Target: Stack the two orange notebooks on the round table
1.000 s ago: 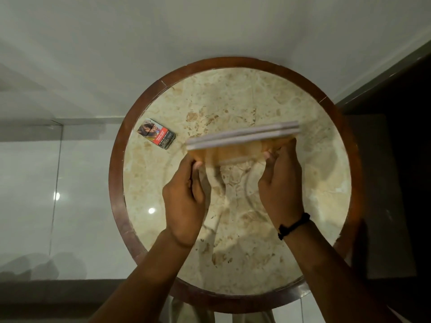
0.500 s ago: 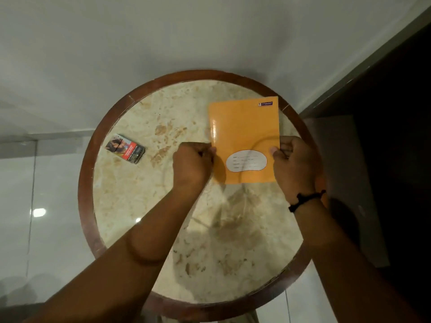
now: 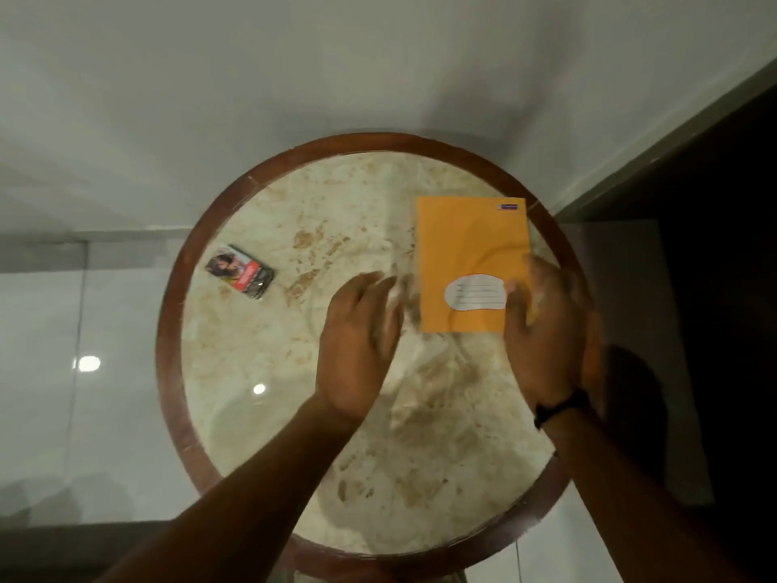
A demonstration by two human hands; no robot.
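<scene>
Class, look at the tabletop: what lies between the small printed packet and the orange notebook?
In the head view, mostly bare marble of the round table; the left hand reaches into the stretch between the packet and the orange notebook.

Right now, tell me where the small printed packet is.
In the head view, the small printed packet lies on the round table's left side, apart from the left hand.

1. We see a round table [image 3: 168, 355] with a dark wooden rim around a mottled beige marble top.
2. We find an orange notebook [image 3: 471, 246] lying flat on the right part of the top, its white label patch toward us; whether a second lies beneath we cannot tell.
3. We note a small printed packet [image 3: 240, 273] on the left part, well apart from the notebook.
</scene>
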